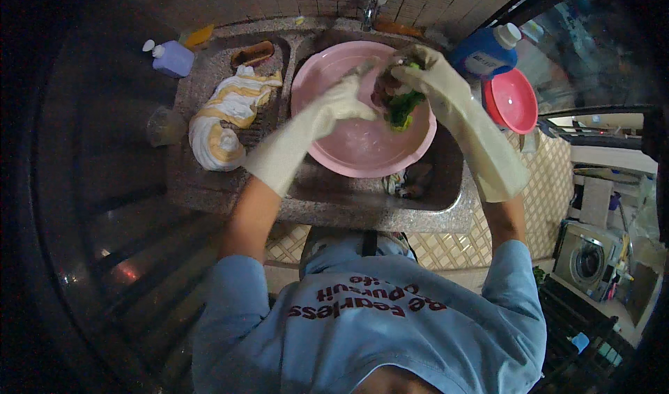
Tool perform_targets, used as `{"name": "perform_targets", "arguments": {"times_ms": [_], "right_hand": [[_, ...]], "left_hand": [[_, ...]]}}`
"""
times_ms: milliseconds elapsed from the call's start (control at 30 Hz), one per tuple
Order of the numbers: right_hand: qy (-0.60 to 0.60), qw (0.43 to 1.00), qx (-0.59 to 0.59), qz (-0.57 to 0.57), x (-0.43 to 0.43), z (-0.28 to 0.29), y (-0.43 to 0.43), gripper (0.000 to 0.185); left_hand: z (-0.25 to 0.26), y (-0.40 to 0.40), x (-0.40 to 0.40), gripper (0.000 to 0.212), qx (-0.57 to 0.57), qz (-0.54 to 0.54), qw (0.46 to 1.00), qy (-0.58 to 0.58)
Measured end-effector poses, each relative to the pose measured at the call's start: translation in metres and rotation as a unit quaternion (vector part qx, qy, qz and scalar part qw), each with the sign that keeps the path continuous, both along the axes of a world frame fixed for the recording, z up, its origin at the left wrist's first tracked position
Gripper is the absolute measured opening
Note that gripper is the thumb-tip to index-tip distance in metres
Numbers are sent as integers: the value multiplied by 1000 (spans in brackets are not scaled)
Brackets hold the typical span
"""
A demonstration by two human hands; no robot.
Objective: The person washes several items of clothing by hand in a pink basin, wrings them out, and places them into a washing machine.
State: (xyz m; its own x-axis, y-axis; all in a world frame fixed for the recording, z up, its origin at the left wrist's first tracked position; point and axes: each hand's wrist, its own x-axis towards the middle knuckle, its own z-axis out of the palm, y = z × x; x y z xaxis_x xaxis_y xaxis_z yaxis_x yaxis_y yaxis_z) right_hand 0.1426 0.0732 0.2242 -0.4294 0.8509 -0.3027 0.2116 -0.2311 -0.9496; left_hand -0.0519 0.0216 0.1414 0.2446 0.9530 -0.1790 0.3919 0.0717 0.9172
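A pink plastic basin (360, 148) sits in the basin part of a stone sink (334, 216). My right hand (426, 72), in a long cream rubber glove, grips a dark bundle with green parts (403, 106), perhaps cloth, above the basin's right side. My left hand (347, 99), gloved alike, is over the basin's left half, blurred, with fingers and thumb apart and nothing seen between them. A twisted white and yellow striped cloth (225, 117) lies on the ribbed board to the left. Below the basin's rim, another patterned cloth (400, 182) shows in the sink.
A scrubbing brush (253, 54) lies behind the striped cloth. A purple pump bottle (174, 59) stands at the left. The metal faucet (369, 10) rises behind the basin. At the right are a blue bottle with a white cap (486, 53) and a smaller red-pink basin (517, 101).
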Motion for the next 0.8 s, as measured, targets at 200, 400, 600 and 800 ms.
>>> {"name": "perform_targets", "arguments": {"times_ms": [200, 400, 600, 800], "right_hand": [[146, 988, 33, -23, -3, 74, -15, 22], [301, 949, -19, -92, 69, -4, -28, 36], [274, 932, -88, -219, 17, -36, -82, 26], [269, 936, -69, -218, 9, -49, -105, 44]], "left_hand": [[-20, 44, 43, 85, -214, -14, 846, -489], [74, 2, 23, 42, -245, 262, 888, -288], [32, -31, -10, 51, -133, 19, 823, -552], [16, -30, 32, 51, -121, 299, 786, -527]]}}
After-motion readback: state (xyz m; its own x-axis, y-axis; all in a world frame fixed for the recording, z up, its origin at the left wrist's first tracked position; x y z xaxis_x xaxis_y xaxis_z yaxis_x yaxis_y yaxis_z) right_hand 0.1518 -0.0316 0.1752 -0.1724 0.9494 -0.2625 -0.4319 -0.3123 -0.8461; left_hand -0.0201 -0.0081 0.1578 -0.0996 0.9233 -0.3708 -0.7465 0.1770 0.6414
